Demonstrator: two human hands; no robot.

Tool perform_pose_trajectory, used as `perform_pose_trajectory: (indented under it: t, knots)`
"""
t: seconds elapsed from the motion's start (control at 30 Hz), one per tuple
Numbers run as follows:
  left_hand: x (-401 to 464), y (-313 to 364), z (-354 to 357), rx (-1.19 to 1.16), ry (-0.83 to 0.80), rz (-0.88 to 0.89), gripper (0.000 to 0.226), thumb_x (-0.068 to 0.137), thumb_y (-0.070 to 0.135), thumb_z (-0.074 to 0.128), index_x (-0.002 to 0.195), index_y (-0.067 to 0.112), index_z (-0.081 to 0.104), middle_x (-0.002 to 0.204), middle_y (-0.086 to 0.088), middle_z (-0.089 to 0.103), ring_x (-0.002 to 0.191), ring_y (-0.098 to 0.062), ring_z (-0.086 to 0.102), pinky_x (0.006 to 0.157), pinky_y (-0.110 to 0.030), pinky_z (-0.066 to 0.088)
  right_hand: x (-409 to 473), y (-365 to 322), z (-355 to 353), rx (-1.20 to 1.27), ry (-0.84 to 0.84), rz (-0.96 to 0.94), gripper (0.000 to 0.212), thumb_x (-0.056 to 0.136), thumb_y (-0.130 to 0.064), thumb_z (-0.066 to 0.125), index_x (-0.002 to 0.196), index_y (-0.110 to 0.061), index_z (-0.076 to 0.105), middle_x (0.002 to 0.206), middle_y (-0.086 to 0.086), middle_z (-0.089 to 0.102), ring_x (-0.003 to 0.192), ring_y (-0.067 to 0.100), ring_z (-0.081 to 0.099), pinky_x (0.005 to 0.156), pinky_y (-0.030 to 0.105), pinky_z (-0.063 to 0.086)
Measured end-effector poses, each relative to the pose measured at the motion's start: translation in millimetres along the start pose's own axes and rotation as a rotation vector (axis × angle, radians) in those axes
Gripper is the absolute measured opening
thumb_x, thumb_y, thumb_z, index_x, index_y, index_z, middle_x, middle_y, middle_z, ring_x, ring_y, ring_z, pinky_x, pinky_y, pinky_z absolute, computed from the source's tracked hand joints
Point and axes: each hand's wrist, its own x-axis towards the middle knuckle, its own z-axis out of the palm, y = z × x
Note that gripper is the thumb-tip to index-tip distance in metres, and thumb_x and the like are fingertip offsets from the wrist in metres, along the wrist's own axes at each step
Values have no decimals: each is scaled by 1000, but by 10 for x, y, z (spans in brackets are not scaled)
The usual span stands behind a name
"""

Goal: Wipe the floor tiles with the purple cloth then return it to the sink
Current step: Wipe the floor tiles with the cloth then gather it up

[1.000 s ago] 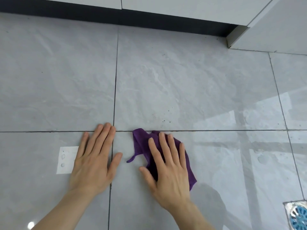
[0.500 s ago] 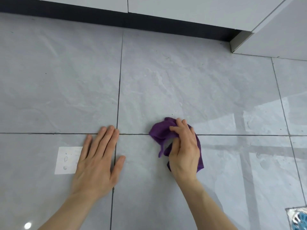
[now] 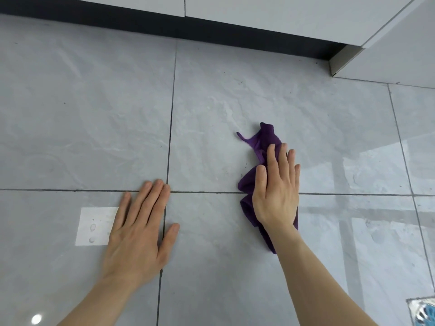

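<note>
We had both hands down on the grey floor tiles (image 3: 235, 102). Our right hand (image 3: 276, 189) lay flat on top of the purple cloth (image 3: 264, 142), with the fingers straight and spread a little, pressing down and not squeezing it. The cloth was scrunched up and long. One end stuck out past our fingertips, toward the dark strip (image 3: 211, 31) under the white cupboards (image 3: 270, 12). The other end poked out by our wrist. The cloth lay across the thin line between two tiles, so part of it was on the far tile and part on the near one. Our left hand (image 3: 138, 231) was flat on the floor too, open and holding nothing. It was well apart from the cloth. Its fingers reached up to the spot where the tile lines cross. Just beside that hand, on its left, was a white square patch (image 3: 94, 227) on the floor with two little round marks on it. The tiles were shiny on the right side. In the bottom right corner we could see a bit of a floor drain (image 3: 424, 311) with something blue in it. We could not see the sink anywhere.
</note>
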Motion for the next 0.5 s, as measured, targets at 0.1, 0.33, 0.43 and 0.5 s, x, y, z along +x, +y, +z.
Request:
perform_pose_trajectory:
  t: [0.1, 0.33, 0.43, 0.5]
  knots:
    - [-2, 6, -14, 4, -19, -6, 75, 101, 53, 27, 163, 14, 19, 174, 0, 16, 161, -17, 12, 128, -53, 18, 46, -157, 144, -60, 34, 24, 60, 107, -42, 22, 163, -20, 20, 173, 6, 14, 161, 25, 4, 130, 50, 9]
    - [19, 16, -142, 16, -42, 13, 75, 102, 56, 17, 164, 13, 15, 174, -1, 15, 161, -18, 10, 128, -54, 18, -39, -775, 351, -178, -97, -341, 59, 107, -35, 33, 162, -16, 24, 172, 10, 16, 161, 29, 5, 129, 49, 12]
    - [5, -3, -134, 17, -37, 10, 76, 102, 56, 17, 164, 12, 16, 173, -3, 16, 161, -19, 11, 128, -54, 18, -293, -802, 388, -198, -151, -440, 59, 107, -35, 35, 162, -16, 23, 173, 10, 14, 161, 29, 3, 129, 49, 12]
    - [-7, -18, -110, 11, -39, 2, 76, 102, 56, 16, 163, 11, 17, 173, -3, 17, 161, -19, 12, 128, -54, 19, -486, -753, 405, -200, -197, -482, 59, 108, -35, 34, 163, -17, 20, 173, 9, 11, 161, 28, 0, 129, 50, 13]
